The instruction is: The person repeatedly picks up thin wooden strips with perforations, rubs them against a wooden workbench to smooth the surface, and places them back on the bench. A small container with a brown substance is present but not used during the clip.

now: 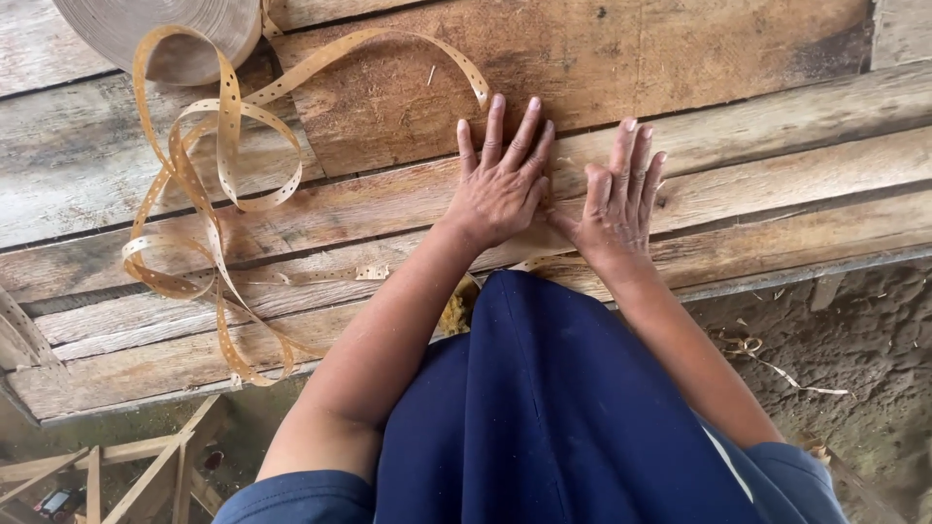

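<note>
A person leans over a rough table (777,165) made of old grey and brown wooden planks. Both hands lie flat on the planks, side by side, palms down. The left hand (500,184) has its fingers spread wide and holds nothing. The right hand (619,199) is open too, with its fingers close together, and it grips nothing.

A long, thin, tan strip full of small punched holes (228,146) runs from near the left hand's fingertips in a big curve away to the left. There it loops and curls in a loose heap on the planks, well apart from the left hand. It seems to unroll from the big round grey-brown roll (165,34) at the table's far edge, beyond that heap.

A bit of the same strip peeks out just under the left hand's wrist, so the flat hands may be pressing it down.
</note>
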